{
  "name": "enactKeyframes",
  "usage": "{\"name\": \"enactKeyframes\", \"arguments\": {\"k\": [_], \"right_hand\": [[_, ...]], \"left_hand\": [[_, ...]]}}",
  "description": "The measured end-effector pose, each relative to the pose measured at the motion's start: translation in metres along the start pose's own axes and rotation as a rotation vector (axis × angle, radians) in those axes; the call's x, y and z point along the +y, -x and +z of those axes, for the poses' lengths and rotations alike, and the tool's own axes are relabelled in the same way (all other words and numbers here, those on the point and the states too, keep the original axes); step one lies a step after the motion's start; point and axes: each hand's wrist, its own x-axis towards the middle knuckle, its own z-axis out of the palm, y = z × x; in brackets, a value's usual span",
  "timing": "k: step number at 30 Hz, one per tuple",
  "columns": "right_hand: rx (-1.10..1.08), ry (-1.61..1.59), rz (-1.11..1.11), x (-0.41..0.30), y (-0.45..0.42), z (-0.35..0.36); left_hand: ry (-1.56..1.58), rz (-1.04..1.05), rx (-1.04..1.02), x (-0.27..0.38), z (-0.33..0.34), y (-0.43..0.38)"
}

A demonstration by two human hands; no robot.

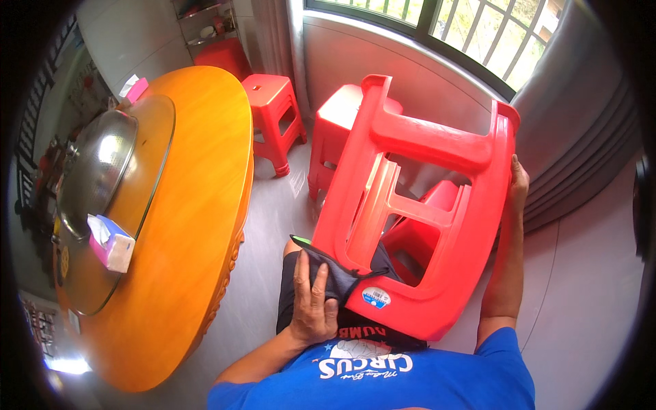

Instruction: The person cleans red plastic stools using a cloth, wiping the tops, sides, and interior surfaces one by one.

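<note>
A red plastic stool (430, 138) is tipped on its side in front of me, its legs pointing away and its seat end near my lap. My right hand (518, 177) grips the stool's right side near the far legs. Under my left hand (311, 302) lies a dark grey cloth (333, 279) with black edging, pressed against the stool's left side near the seat. A white and blue sticker (376, 297) is on the stool's near part.
To the left stands an oval-looking wooden table (205, 169) with a glass turntable, a metal mesh dome cover (102, 164) and tissue packs (114, 243). More red stools (266, 95) stand beyond, below a barred window. A grey curtain (574, 133) hangs at the right.
</note>
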Motion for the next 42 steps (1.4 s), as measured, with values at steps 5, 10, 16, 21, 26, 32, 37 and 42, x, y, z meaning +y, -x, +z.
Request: {"name": "enactKeyframes", "arguments": {"k": [5, 10, 16, 21, 26, 32, 37, 42], "right_hand": [[0.015, -0.016, 0.033, 0.007, -0.006, 0.001], [-0.01, 0.015, 0.037, 0.007, -0.01, -0.002], [0.015, 0.0, 0.058, 0.015, -0.016, -0.006], [-0.029, -0.038, 0.044, 0.021, -0.021, -0.009], [-0.092, -0.037, 0.039, 0.02, -0.017, -0.016], [-0.09, -0.126, 0.052, 0.021, -0.012, -0.027], [-0.042, -0.124, 0.056, 0.012, 0.0, -0.022], [-0.1, -0.101, 0.042, 0.013, 0.001, -0.037]], "left_hand": [[-0.193, 0.207, 0.04, 0.02, 0.045, -0.005], [-0.205, 0.52, 0.004, 0.072, 0.063, -0.026], [-0.162, 0.489, 0.159, 0.041, 0.078, -0.017], [-0.144, 0.165, 0.16, 0.014, 0.063, -0.024], [-0.106, 0.001, 0.133, -0.004, 0.033, -0.053], [0.502, -0.376, -0.154, -0.074, 0.011, -0.098], [1.255, -0.613, -0.459, -0.089, 0.013, -0.163], [1.16, -0.55, -0.547, -0.095, 0.035, -0.222]]}}
